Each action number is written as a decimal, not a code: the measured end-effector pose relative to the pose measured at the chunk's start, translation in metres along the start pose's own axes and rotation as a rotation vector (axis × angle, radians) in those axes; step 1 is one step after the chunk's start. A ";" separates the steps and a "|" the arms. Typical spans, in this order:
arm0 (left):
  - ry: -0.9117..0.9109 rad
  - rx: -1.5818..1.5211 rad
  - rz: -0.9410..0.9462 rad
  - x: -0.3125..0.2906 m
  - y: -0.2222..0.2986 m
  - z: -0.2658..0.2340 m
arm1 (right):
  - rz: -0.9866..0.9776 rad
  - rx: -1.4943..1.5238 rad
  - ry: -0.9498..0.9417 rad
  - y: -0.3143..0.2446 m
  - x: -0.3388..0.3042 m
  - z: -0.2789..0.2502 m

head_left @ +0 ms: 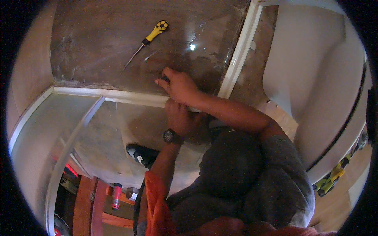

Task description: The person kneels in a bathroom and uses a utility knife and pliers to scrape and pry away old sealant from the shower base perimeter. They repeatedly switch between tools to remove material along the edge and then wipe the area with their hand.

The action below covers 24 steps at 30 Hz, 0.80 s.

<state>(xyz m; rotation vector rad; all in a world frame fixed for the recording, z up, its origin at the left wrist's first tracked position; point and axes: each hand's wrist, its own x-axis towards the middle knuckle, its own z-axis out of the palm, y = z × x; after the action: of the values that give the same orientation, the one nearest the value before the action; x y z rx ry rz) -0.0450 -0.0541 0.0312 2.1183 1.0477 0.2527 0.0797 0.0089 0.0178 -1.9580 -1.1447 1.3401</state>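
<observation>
My right hand (182,87) reaches over the brown panel, thumb and forefinger pinched on a small dark piece (165,79) whose kind is too blurred to tell. Just below it, my left hand (179,117), with a dark watch (169,135) on its wrist, is curled at the white frame rail (138,96). Its fingertips are hidden, and so is whatever they hold. Farther off on the brown panel (98,39) lies a screwdriver (156,32) with a yellow and black handle, its shaft pointing toward the near left.
A white upright bar (240,51) meets the rail at right, beside a large pale curved panel (299,59). Glazed framing (78,129) stretches to the near left. A dark shoe (142,155) is beside my left forearm. A red cylinder (116,196) stands near reddish wooden boards (84,208).
</observation>
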 end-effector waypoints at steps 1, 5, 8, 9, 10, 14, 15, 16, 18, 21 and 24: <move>0.035 -0.015 0.013 -0.003 -0.004 -0.003 | 0.002 0.007 -0.004 0.001 -0.001 0.003; 0.202 0.073 0.062 -0.015 -0.035 -0.030 | -0.035 -0.046 0.044 0.005 -0.001 0.009; 0.318 0.093 -0.016 0.001 -0.036 -0.051 | -0.018 -0.092 0.024 0.002 -0.002 0.010; 0.351 0.072 -0.058 0.012 -0.033 -0.059 | 0.003 -0.099 0.003 0.002 -0.002 0.010; 0.336 0.033 -0.077 0.021 -0.030 -0.065 | -0.067 -0.084 -0.085 0.008 -0.004 0.011; 0.363 -0.059 -0.126 0.059 -0.042 -0.073 | -0.147 0.075 -0.248 0.018 0.000 0.016; 0.389 -0.075 -0.135 0.063 -0.047 -0.071 | -0.110 0.131 -0.242 0.015 0.001 0.014; 0.371 -0.196 -0.196 0.064 -0.051 -0.067 | -0.094 0.073 -0.256 0.011 0.003 0.010; 0.333 -0.439 -0.314 0.061 -0.058 -0.058 | -0.064 -0.043 -0.282 0.004 0.005 0.003; 0.286 -0.318 -0.135 0.064 -0.054 -0.056 | -0.162 0.125 -0.212 0.015 0.004 0.007; 0.218 -0.337 -0.162 0.062 -0.058 -0.062 | -0.220 0.131 -0.320 0.018 0.005 0.004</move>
<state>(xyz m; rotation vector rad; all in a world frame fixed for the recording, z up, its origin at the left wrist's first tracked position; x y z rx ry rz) -0.0690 0.0485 0.0255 1.7220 1.2017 0.5510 0.0838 0.0035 -0.0002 -1.5127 -1.3362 1.5998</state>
